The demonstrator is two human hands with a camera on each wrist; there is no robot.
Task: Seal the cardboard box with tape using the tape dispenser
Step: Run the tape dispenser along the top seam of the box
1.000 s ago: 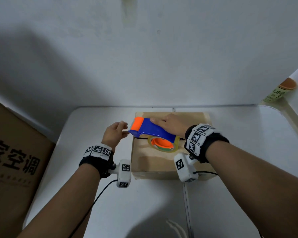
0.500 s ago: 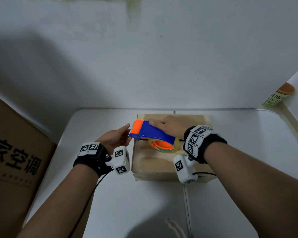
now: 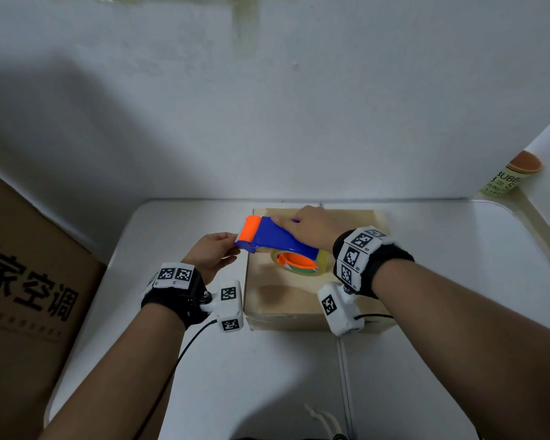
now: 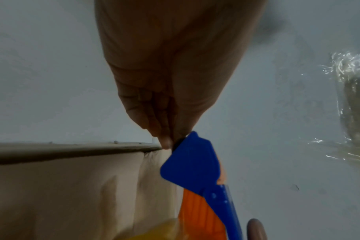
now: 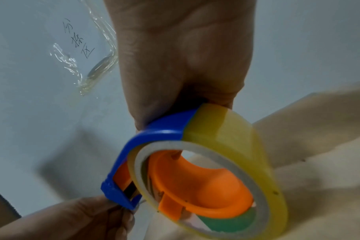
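A closed brown cardboard box (image 3: 302,293) sits on the white table, near the wall. My right hand (image 3: 308,227) grips the blue and orange tape dispenser (image 3: 273,239) and holds it just above the box's top left part. Its yellowish tape roll (image 5: 226,155) hangs under the blue frame (image 5: 154,133). At the dispenser's orange nose, beside the box's left edge, my left hand (image 3: 215,254) pinches something thin with thumb and fingertips (image 4: 166,141). The blue nose (image 4: 191,162) touches those fingertips. The tape end itself is too thin to make out.
A large brown carton with black printing (image 3: 29,281) stands at the left of the table (image 3: 267,376). A green cup with an orange lid (image 3: 511,176) sits on a ledge at the far right. Crumpled clear tape (image 5: 88,65) sticks to the wall.
My left hand turned palm up and closed its fingertips at the dispenser's nose. The right hand tilted the dispenser slightly, nose toward the left.
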